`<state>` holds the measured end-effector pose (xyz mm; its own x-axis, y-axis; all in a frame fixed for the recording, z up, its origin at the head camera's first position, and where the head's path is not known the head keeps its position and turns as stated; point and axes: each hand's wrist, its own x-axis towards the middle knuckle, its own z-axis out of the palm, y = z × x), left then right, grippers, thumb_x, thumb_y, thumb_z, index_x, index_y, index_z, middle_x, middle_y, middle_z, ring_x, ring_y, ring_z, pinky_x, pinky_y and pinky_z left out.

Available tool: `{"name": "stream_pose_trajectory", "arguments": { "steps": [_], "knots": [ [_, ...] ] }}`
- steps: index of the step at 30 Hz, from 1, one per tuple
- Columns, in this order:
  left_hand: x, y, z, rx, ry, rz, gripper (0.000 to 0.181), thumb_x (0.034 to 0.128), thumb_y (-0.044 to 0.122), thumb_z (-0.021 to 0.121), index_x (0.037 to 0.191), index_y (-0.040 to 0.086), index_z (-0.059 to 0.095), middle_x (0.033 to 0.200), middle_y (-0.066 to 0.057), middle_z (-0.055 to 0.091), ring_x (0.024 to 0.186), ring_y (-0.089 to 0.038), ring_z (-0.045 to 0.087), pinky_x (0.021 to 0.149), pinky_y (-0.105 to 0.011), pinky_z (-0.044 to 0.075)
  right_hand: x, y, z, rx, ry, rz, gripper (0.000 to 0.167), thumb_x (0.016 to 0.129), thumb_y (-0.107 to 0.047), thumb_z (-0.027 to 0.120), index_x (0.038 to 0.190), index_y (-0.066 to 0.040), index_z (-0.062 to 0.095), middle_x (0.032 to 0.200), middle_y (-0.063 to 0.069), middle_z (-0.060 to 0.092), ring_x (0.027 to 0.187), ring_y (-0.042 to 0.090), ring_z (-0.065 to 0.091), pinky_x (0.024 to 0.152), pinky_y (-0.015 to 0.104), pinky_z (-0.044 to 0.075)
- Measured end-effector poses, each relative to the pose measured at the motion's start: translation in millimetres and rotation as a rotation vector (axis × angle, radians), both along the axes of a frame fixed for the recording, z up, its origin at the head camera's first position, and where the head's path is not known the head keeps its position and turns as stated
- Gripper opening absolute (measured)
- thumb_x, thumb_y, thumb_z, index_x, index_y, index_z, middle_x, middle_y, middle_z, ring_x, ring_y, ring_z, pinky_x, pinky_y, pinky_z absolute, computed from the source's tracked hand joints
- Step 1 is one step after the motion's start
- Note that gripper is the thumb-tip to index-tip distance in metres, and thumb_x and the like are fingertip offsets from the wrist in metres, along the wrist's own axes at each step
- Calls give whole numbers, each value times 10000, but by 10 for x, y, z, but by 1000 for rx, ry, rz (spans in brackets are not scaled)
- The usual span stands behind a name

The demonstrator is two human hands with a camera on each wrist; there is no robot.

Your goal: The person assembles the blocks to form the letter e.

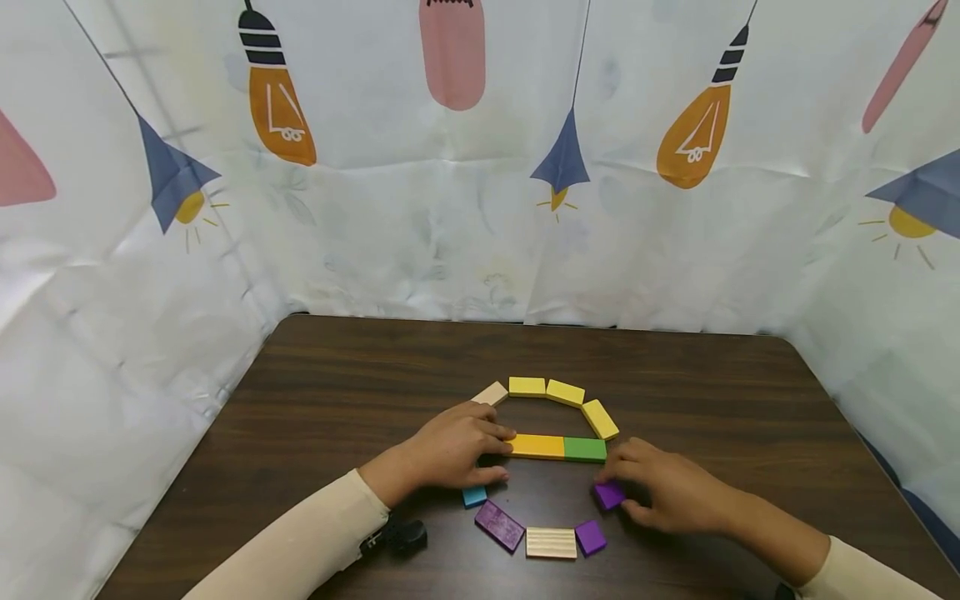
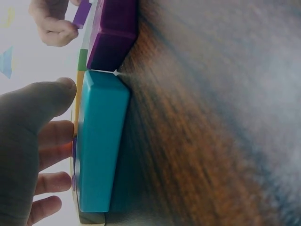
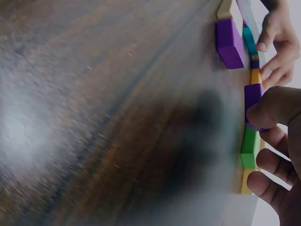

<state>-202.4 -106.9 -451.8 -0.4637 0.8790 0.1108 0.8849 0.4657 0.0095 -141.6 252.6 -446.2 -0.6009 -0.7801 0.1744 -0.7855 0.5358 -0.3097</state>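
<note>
Wooden blocks lie in a ring on the brown table, with a straight row across its middle. That row shows an orange block [image 1: 538,447] end to end with a green block [image 1: 585,450]. My left hand [image 1: 459,446] rests over the ring's left side, fingertips at the orange block's left end, thumb apart from the fingers. Partly hidden under it is a teal block [image 2: 101,146]. Between thumb and forefinger my right hand [image 1: 671,490] pinches a small purple block [image 1: 609,495], just below the green block's right end. Its other fingers are loosely bent.
Yellow blocks [image 1: 527,387] and a pale wooden block [image 1: 491,394] arc along the far side. Nearer lie a mottled purple block [image 1: 499,526], a ridged natural-wood block [image 1: 551,543] and another purple block [image 1: 591,537]. A patterned white cloth [image 1: 465,242] hangs behind the table [image 1: 360,367].
</note>
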Motion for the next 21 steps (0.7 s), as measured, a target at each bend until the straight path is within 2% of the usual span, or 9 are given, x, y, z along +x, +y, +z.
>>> {"name": "stream_pose_trajectory", "arguments": {
  "steps": [10, 21],
  "knots": [
    [-2, -4, 5, 9, -14, 2, 405, 976, 517, 649, 1242, 237, 768, 1354, 91, 649, 1108, -182, 567, 1085, -375, 409, 77, -23, -101, -24, -106, 85, 465, 831, -94, 810, 1215, -309, 661, 1239, -143, 549, 1086, 58, 536, 808, 269, 544],
    [-5, 0, -8, 14, -22, 5, 400, 977, 518, 645, 1243, 245, 768, 1350, 100, 651, 1096, -174, 564, 1060, -374, 425, 135, -36, -92, -31, -114, 93, 481, 814, -83, 817, 1201, -317, 654, 1231, -134, 561, 1107, 66, 538, 810, 292, 552]
  ]
}}
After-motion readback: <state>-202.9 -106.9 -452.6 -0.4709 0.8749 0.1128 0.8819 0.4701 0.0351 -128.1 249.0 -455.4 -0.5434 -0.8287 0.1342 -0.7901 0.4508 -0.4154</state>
